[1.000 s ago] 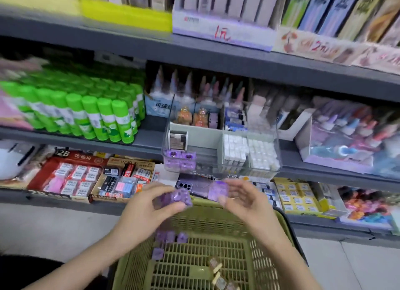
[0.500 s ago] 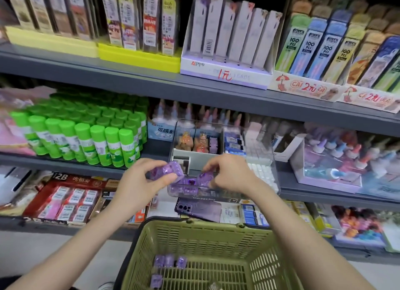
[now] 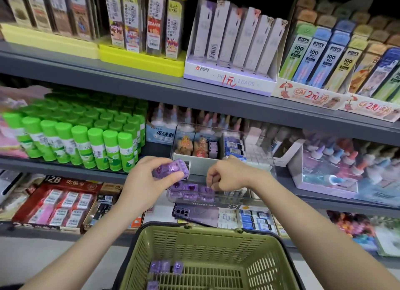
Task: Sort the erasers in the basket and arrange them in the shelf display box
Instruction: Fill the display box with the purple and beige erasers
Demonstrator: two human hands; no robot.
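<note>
Purple erasers (image 3: pixel 171 170) are bunched in the left hand (image 3: pixel 147 182), whose fingers and thumb curl round them just above the front left corner of the clear display box (image 3: pixel 263 160) on the middle shelf (image 3: pixel 65 170). A row of erasers (image 3: pixel 190 191) lies in the box's front compartment. The right hand (image 3: pixel 230 177) curls its fingers down onto the row's right end; whether they grip one cannot be told. Loose erasers (image 3: pixel 165 267) lie in the green basket (image 3: pixel 266 257) below.

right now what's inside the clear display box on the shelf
In the display box, purple erasers line the front-left compartment; orange figures and blue packs sit behind. The right hand covers the front-right part.
</note>
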